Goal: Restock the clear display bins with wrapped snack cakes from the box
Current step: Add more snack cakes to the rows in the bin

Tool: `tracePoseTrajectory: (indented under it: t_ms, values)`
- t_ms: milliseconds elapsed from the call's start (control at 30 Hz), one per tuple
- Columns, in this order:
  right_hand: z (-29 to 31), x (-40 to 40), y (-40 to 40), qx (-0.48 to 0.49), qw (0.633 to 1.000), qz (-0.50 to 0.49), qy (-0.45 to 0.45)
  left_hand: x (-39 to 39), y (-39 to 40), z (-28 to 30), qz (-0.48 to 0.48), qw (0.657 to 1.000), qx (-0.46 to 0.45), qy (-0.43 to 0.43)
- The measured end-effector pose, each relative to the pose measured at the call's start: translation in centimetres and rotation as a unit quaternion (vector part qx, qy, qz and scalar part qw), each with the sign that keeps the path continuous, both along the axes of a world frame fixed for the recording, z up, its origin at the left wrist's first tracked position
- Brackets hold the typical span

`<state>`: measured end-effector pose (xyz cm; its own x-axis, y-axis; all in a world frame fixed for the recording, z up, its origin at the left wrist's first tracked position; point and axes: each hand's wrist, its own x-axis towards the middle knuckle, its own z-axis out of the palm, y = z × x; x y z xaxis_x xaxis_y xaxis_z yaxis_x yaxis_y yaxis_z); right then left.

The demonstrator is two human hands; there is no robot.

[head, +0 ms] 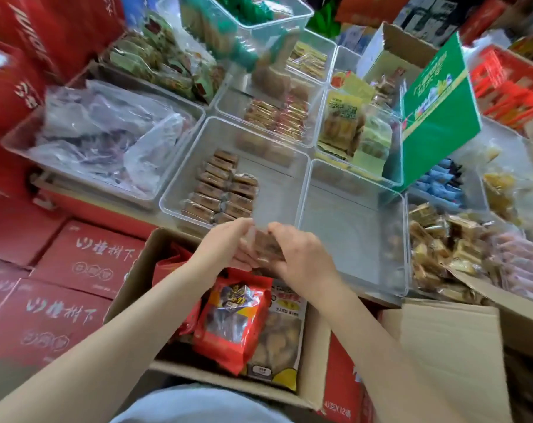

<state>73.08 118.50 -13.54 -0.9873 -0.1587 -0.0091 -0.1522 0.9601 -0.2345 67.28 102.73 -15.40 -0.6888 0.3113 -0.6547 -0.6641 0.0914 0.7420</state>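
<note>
Both hands meet above the far edge of the open cardboard box (131, 282). The left hand (225, 244) and the right hand (302, 257) cup a small stack of brown wrapped snack cakes (266, 245) between them, fingers curled round it from either side; the count is blurred. The target, judged from the layout, is the clear bin (292, 178) just past the hands at 12 o'clock. Its left half holds two columns of cakes (221, 190), columns running 12-to-6, each cake's long axis lying roughly 9-to-3. Bare floor lies in the bin's right half, at about 1 o'clock from the grip, slightly nearer the right hand. The bin's near rim sits right at the fingertips, so the stack likely has to clear it. An empty clear bin (390, 239) adjoins at 3 o'clock.
</note>
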Motion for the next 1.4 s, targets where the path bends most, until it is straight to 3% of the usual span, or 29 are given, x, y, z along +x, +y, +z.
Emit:
tracePoseTrajectory:
  t_ms: [67,100,167,267,367,467,567,767,967,1133,1233,1300,1400]
  values:
    - [0.0,-1.9,-0.3,-0.032,0.995,-0.062,-0.068,-1.7,-1.9,-2.6,-0.016,0.988,-0.095,0.122]
    - [0.0,-2.8,-0.2,-0.042,0.991,-0.087,-0.09,-2.3,-2.9,-4.3,-0.059,0.954,-0.177,0.233]
    - [-0.6,-5.0,0.1,-0.038,0.988,-0.108,-0.101,-3.4,-4.8,-7.7,-0.158,0.847,-0.311,0.401]
    - [-2.4,-8.9,0.7,0.014,0.986,-0.107,-0.123,-4.7,-6.7,-12.2,-0.242,0.723,-0.41,0.501]
    - [-5.4,-12.3,0.9,0.148,0.977,-0.09,-0.123,-5.1,-7.0,-13.0,-0.255,0.683,-0.436,0.527]
    - [-8.2,-14.2,0.3,0.276,0.945,-0.088,-0.152,-4.9,-6.6,-13.0,-0.221,0.68,-0.436,0.547]
    - [-10.5,-15.0,-0.4,0.318,0.921,-0.075,-0.212,-4.8,-6.6,-13.1,-0.224,0.676,-0.442,0.545]
    - [-13.1,-14.4,0.3,0.153,0.924,-0.11,-0.332,-4.6,-6.6,-13.5,-0.228,0.677,-0.436,0.547]
    - [-14.2,-13.1,-0.1,0.112,0.954,-0.202,-0.19,-4.6,-6.5,-13.2,-0.224,0.673,-0.442,0.549]
    - [-12.3,-12.7,-0.3,0.059,0.95,-0.181,-0.248,-4.6,-6.5,-12.9,-0.231,0.68,-0.439,0.54]
    - [-7.6,-9.9,0.8,-0.021,0.964,-0.147,-0.219,-4.9,-5.9,-12.1,-0.257,0.701,-0.448,0.492]
    - [-3.7,-6.2,2.4,-0.09,0.971,-0.15,-0.165,-5.2,-5.1,-11.1,-0.257,0.726,-0.45,0.451]
    - [0.9,0.7,6.6,-0.103,0.978,-0.175,-0.046,-3.7,-1.9,-8.7,-0.199,0.772,-0.385,0.465]
